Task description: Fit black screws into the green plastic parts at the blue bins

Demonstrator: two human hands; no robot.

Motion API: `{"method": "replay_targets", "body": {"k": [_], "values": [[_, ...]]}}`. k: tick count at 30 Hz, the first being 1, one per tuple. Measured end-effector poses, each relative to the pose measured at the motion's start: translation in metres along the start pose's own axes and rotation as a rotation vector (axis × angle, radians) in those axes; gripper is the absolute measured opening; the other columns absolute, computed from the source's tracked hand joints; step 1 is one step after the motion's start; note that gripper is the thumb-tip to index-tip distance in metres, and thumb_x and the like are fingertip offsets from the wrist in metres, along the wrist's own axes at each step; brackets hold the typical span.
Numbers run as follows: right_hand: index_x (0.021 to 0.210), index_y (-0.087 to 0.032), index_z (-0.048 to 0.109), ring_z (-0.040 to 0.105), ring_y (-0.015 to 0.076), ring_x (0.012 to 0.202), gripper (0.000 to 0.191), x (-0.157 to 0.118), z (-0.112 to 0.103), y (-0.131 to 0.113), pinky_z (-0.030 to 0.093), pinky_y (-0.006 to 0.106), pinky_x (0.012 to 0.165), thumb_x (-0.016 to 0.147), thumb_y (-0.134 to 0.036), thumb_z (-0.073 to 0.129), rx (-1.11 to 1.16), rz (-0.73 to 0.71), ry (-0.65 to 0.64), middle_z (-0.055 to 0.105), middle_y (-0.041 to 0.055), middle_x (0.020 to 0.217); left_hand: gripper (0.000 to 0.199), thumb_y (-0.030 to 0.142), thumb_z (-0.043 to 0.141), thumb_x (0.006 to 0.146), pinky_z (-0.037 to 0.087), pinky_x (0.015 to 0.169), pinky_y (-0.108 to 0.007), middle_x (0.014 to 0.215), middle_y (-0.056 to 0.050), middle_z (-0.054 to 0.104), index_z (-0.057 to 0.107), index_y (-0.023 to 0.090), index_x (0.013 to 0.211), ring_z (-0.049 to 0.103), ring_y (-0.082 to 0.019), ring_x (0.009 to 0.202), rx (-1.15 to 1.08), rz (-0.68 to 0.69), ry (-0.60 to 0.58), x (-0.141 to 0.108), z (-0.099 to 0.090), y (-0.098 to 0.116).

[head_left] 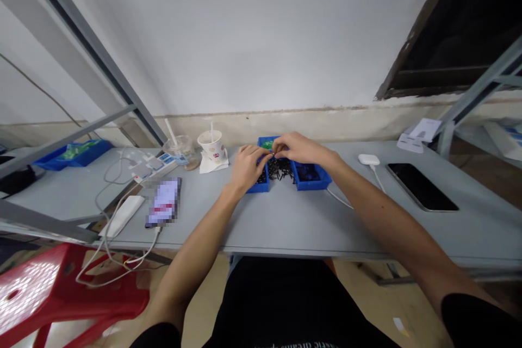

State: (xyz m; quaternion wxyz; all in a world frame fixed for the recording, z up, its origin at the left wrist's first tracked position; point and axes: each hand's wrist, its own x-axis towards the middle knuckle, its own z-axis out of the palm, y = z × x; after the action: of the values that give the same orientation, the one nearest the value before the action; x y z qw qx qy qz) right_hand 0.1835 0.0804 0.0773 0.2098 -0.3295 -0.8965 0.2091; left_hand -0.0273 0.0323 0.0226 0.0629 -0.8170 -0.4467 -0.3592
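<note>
- Small black slender pieces [282, 171] lie heaped on the grey surface [281, 223], between the left blue plastic tray [259, 189] and the right blue plastic tray [313, 185].
- Over the heap's far edge, your left hand [246, 167] and right hand [299, 148] bring their fingers together at the tips; what they pinch, if anything, you cannot tell.
- Work low, wrists steady, so drops land on the heap.
- Leave the white patterned paper cup [213, 148], left, unbumped.
</note>
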Motion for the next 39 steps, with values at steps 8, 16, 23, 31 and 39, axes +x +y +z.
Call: {"method": "replay_targets", "body": {"k": [8,16,23,31,39], "values": [[0.096,-0.022,0.079,0.063,0.0175,0.079,0.019,-0.016,-0.012,-0.012,0.04,0.03,0.074,0.094,-0.021,0.06,-0.19,-0.065,-0.047,0.078,0.0038,0.087,0.025,0.041,0.055,0.108,0.046,0.1,-0.041,0.101,-0.004,0.078,0.073,0.024,0.104,0.069,-0.021,0.098,-0.04,0.019,0.056,-0.003,0.005,0.006],[0.091,-0.021,0.078,0.064,0.0173,0.081,0.022,-0.015,-0.011,-0.013,0.038,0.029,0.073,0.091,-0.014,0.057,-0.261,-0.074,-0.054,0.078,0.0029,0.089,0.028,0.04,0.052,0.109,0.047,0.099,-0.039,0.099,-0.004,0.078,0.074,0.023,0.104,0.069,-0.02,0.094,-0.019,0.067,0.021,-0.005,0.009,0.007],[0.094,-0.022,0.079,0.066,0.0188,0.084,0.02,-0.016,-0.008,-0.008,0.041,0.03,0.077,0.092,-0.016,0.06,-0.258,-0.103,-0.018,0.079,0.0032,0.093,0.032,0.039,0.049,0.111,0.047,0.099,-0.04,0.098,-0.005,0.079,0.076,0.023,0.107,0.069,-0.021,0.095,0.008,0.082,-0.026,-0.004,0.01,0.006],[0.095,-0.022,0.079,0.069,0.0177,0.085,0.017,-0.021,-0.017,-0.018,0.044,0.028,0.077,0.09,-0.016,0.064,-0.167,-0.116,0.008,0.08,0.0019,0.093,0.036,0.04,0.045,0.112,0.048,0.099,-0.041,0.098,-0.006,0.078,0.076,0.023,0.105,0.068,-0.021,0.093,-0.024,0.083,0.044,-0.006,0.011,0.009],[0.086,-0.021,0.077,0.063,0.0176,0.08,0.014,-0.024,-0.017,-0.019,0.038,0.03,0.076,0.09,-0.015,0.064,-0.309,-0.153,0.027,0.076,0.003,0.086,0.033,0.037,0.045,0.112,0.049,0.098,-0.038,0.106,-0.007,0.077,0.074,0.021,0.113,0.068,-0.022,0.101,-0.079,0.123,0.013,-0.006,0.012,0.01]]}}
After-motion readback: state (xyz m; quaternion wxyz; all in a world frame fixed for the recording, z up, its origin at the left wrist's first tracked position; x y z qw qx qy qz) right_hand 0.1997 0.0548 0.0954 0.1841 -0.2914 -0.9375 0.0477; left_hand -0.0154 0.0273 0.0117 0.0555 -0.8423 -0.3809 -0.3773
